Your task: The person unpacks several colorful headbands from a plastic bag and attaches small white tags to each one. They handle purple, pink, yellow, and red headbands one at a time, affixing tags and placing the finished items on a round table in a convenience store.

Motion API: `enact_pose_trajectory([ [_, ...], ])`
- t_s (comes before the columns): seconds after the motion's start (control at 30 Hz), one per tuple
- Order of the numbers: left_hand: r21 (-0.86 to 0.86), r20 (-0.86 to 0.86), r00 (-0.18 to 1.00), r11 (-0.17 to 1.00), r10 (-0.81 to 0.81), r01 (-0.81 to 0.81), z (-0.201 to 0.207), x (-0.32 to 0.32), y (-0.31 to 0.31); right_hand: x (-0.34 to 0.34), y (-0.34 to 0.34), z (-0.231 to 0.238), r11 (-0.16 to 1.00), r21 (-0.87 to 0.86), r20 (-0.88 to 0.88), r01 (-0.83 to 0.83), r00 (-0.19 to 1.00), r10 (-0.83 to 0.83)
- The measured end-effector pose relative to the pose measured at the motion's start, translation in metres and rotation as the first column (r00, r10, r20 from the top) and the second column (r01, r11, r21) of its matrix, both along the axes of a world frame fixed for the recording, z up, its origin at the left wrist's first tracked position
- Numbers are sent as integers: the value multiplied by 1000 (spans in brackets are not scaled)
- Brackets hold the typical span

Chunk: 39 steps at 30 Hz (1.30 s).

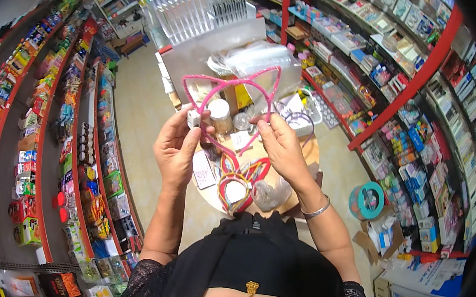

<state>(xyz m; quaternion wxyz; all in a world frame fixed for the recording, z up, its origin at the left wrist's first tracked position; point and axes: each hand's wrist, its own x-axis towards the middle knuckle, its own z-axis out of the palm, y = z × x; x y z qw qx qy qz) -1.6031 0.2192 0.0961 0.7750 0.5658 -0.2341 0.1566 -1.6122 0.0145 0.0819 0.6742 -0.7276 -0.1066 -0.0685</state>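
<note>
Both hands hold a pink cat-ear headband (235,82) up above a round wooden table (310,152), its ears pointing away from me. My left hand (176,148) is closed on the left arm of the band, beside a small white tag (194,119). On the other side, my right hand (284,148) pinches the right arm between thumb and fingers. Below them on the table lies a bunch of coloured headbands (224,193). A clear plastic bag (271,196) rests to its right, and a white printed card (205,172) to its left.
Behind the headband stand a jar with a white lid (219,110) and a pile of clear plastic packaging (259,62). Stocked shelves (46,127) curve along the left, with more shelves (344,40) on the right. A teal round tub (366,201) and an open cardboard box (383,238) stand at right.
</note>
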Motion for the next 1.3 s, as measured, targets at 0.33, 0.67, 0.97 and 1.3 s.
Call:
enact_pose_trajectory([
  [0.33, -14, 248, 921, 951, 302, -308, 66, 3, 43, 49, 54, 68, 990, -58, 317, -127, 938, 139],
  [0.67, -98, 332, 792, 854, 513, -511, 94, -15, 77, 47, 78, 71, 972, -64, 232, -224, 944, 233],
  [0.97, -99, 344, 742, 808, 575, -580, 97, -22, 85, 40, 77, 25, 840, -293, 29, -457, 874, 486],
  [1.3, -158, 329, 732, 798, 597, -581, 96, -23, 81, 8, 66, -28, 721, -385, 35, -576, 772, 635],
])
